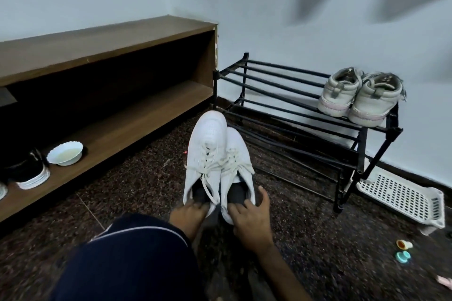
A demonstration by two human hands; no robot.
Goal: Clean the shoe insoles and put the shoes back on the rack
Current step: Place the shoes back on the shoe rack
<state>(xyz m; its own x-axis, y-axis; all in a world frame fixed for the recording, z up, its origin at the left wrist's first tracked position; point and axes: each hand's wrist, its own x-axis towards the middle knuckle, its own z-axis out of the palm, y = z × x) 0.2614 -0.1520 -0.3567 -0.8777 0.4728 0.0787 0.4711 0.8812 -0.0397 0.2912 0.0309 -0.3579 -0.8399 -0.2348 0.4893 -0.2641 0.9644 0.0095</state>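
Note:
Two white lace-up sneakers are held side by side above the dark floor, toes pointing at the black metal shoe rack [288, 90]. My left hand [189, 212] grips the heel of the left sneaker [208, 151], fingers hooked into its opening. My right hand [252, 215] grips the heel of the right sneaker [238, 161], thumb along its outer side. Dark insoles show inside both openings. A grey-and-pink pair of shoes [359, 96] stands on the rack's top tier at the right end.
A long wooden bench shelf [117, 127] runs along the left wall; on its lower board sit a white bowl [65, 153] and a black shoe with a white sole [29, 168]. A white plastic basket [403, 199] lies right of the rack. Small coloured caps [403, 250] lie on the floor.

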